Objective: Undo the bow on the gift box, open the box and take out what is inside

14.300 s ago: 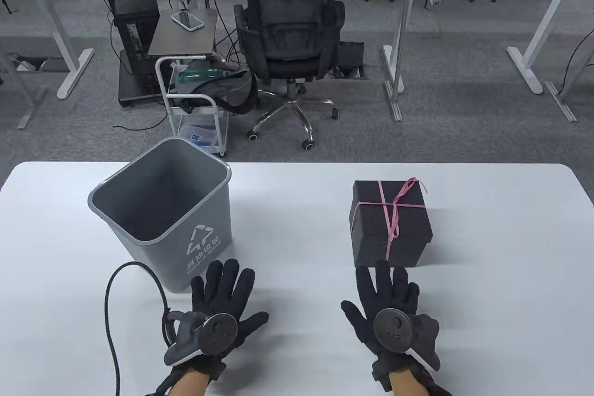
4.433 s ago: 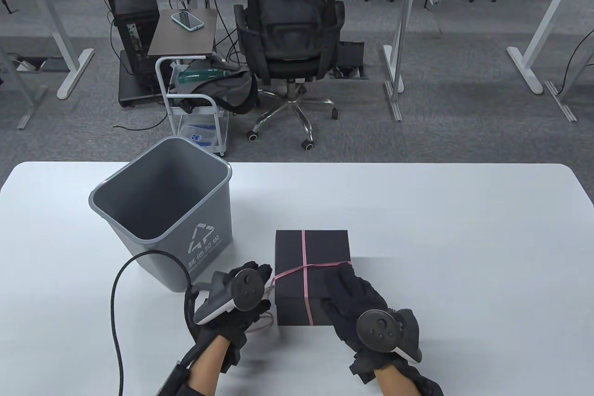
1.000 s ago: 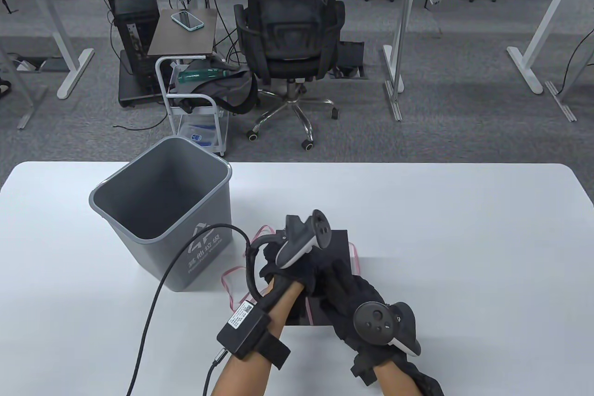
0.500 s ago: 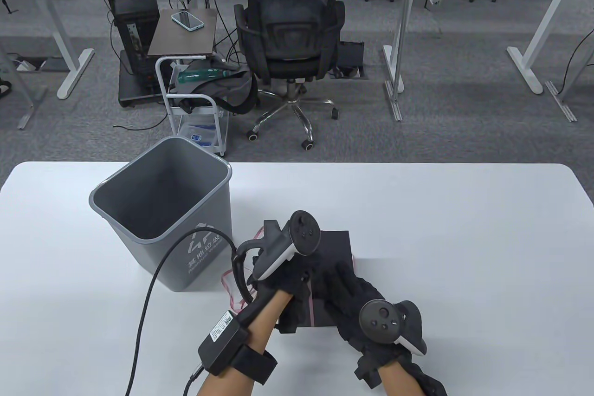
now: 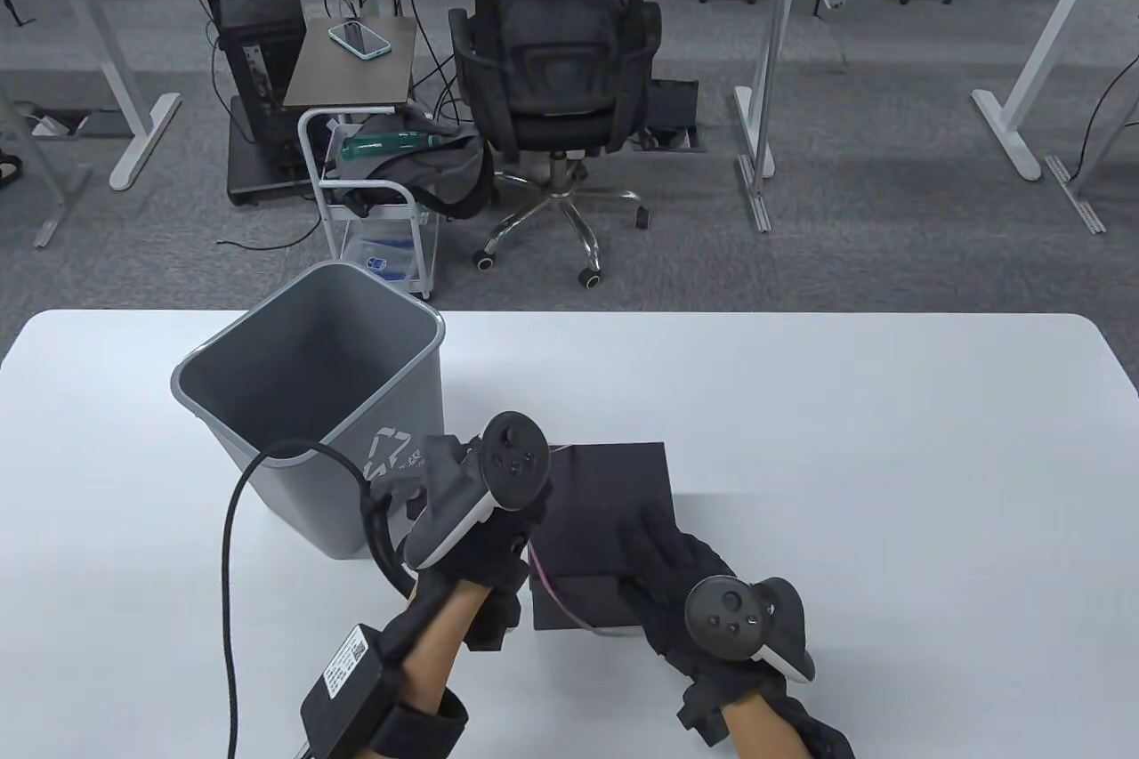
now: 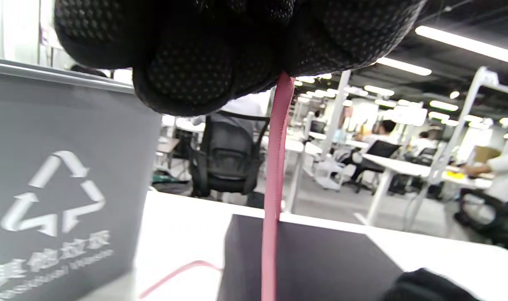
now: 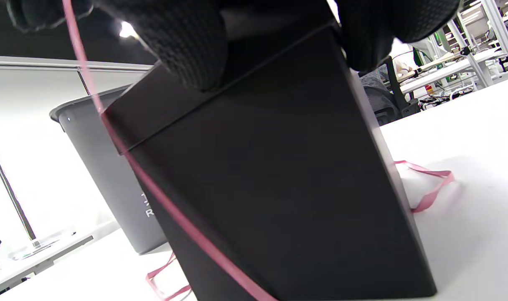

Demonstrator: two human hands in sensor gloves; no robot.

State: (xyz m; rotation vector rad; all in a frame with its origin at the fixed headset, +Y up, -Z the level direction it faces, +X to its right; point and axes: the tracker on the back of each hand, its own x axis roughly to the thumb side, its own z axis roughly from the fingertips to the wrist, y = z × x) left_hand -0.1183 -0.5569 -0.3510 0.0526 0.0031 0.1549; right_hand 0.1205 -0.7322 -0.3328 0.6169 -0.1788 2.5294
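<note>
Main hazard: snagging of the pink ribbon (image 6: 274, 188) under the gift box (image 5: 605, 510) as it is drawn clear. Ribbon drawn taut from the left hand (image 5: 485, 541), passing down the box's near face and apparently under its base, with slack loops lying on the table (image 5: 890, 439) on both sides of the box in the right wrist view. Likely consequence of a sharp pull: box dragged or tipped toward the grey waste bin (image 5: 302, 403) standing just beside it, or lid lifted askew. Second hazard: lid shifted early if downward pressure from the right hand (image 5: 685, 585) is released while tension remains. Grip state, left: fingers curled tight around the ribbon, strand emerging from beneath the fist in the left wrist view. Grip state, right: fingers extended over the top near corner of the box, thumb and fingertips bearing on the lid edge; pressing and steadying rather than closed around anything, as far as visible. Location of box: near middle of the white table, close to its front edge, between both hands, bin just to its left. Appearance: matte black cube-like carton, separate lid with a visible seam below the top edge, lid still seated; no bow left on top; ribbon thin, flat, pink.
</note>
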